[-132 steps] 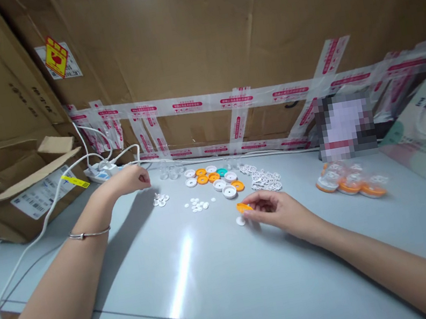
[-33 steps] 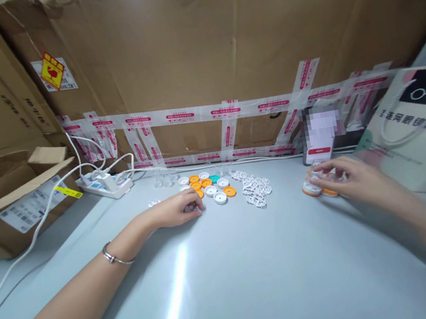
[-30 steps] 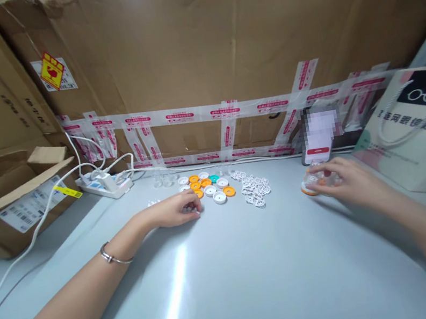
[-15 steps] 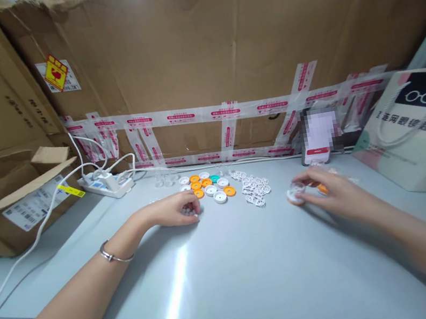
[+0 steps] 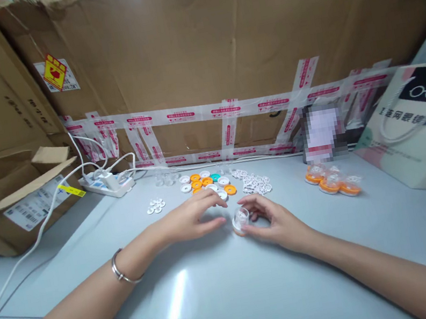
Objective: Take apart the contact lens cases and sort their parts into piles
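Note:
My right hand [image 5: 278, 222] grips a small round piece with a clear cup-shaped top [image 5: 241, 217] and an orange-and-white base, low over the middle of the table. Thumb and fingers hold it from the right side. Just to its left, my left hand [image 5: 196, 218] is open, thumb and fingers spread apart toward the piece without visibly touching it. Behind the hands lie white, orange and green round rings [image 5: 207, 181]. Beside those is a heap of white openwork discs [image 5: 255, 182]. Several small white wheel-like parts [image 5: 156, 206] lie left of my left hand.
Several similar orange-based pieces with clear tops [image 5: 333, 181] stand at the right, before a phone [image 5: 321, 133]. A paper bag [image 5: 416, 131] is farther right. Clear cups [image 5: 165, 177] and a power strip [image 5: 108, 183] are at the back left, near an open carton [image 5: 19, 197].
My right hand has come left from the right side to the middle, with the clear-topped piece in it. My left hand has moved right, away from the small white parts, and its fingers have spread.

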Demonstrator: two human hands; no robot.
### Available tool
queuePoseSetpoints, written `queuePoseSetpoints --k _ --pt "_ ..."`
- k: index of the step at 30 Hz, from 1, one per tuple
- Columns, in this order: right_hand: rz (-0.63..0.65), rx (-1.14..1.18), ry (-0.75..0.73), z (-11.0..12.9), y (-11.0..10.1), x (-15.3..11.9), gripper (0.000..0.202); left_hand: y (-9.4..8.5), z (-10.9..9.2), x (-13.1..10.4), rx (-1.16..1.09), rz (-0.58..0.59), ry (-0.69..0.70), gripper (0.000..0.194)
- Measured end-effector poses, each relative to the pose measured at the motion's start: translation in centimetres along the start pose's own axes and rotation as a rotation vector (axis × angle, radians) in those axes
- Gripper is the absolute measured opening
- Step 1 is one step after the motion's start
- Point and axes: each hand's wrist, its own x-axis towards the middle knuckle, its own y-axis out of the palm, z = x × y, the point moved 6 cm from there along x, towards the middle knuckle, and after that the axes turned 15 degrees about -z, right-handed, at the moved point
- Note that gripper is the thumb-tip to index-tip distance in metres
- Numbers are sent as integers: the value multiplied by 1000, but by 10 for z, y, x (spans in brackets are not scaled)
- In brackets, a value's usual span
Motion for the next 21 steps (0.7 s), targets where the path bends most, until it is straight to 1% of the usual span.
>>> queuePoseSetpoints --k 2,4,6,8,11,13,15,18,21 --pt "0 -15 16 -2 0 0 42 9 -7 0 -44 0 -7 31" --pt "18 -38 -1 -1 1 0 39 18 -10 -1 -90 1 -26 39" --pt "27 -67 -18 0 0 0 35 27 -9 -2 -118 -11 -63 46" --pt "8 -94 7 0 -1 1 33 37 -4 -3 -133 -29 -129 47" --pt "-18 -113 78 -3 -1 2 34 46 5 -3 -145 -90 -246 46" --pt "-11 -109 97 -3 2 2 33 50 9 -3 -126 -132 -285 42" --pt "-7 -120 100 -1 4 1 30 52 10 -1 -101 -155 -288 37" --pt "-49 -181 94 2 5 0 29 53 10 0 -95 -171 -293 32" --pt "-70 -199 62 6 5 -1 23 52 8 0 -104 -175 -298 25"
